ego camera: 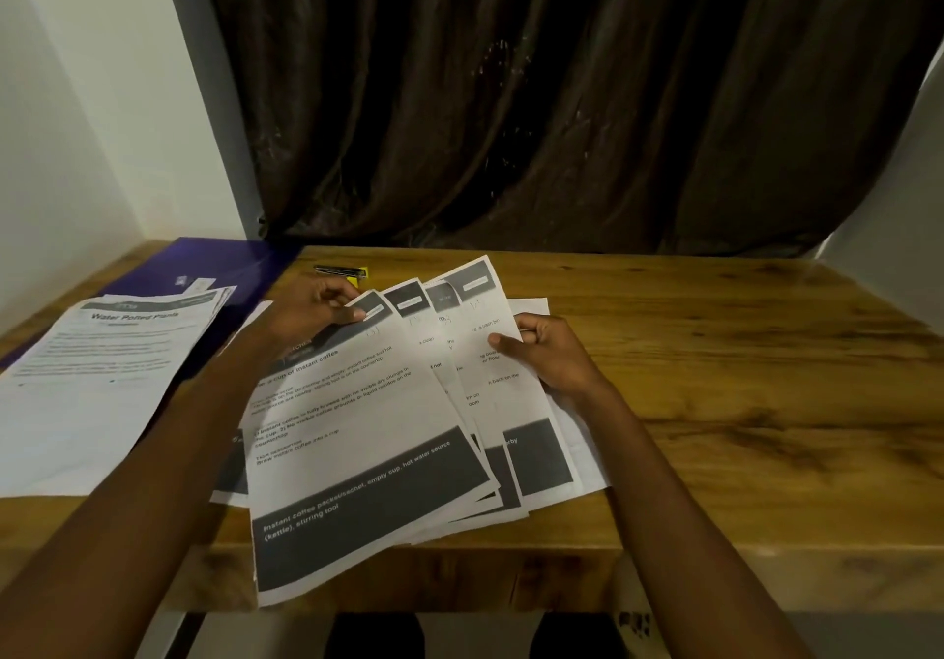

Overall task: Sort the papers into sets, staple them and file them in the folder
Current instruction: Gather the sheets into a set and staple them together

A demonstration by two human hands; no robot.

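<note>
Several printed sheets (459, 352) are fanned out above the wooden table's front. My left hand (311, 308) pinches the top corner of the front sheet (357, 454), headed about instant coffee. My right hand (541, 352) grips the right edge of the fan, thumb on top. A separate pile headed "Water Potted Plants" (102, 377) lies at the left, partly over a purple folder (240, 265). A black and yellow stapler (345, 272) lies at the back, just beyond my left hand.
More white sheets (577, 433) lie flat on the table (740, 377) under the fan. A dark brown curtain (562, 96) hangs behind the table, with white wall (76, 122) to the left. The front sheet overhangs the table's near edge.
</note>
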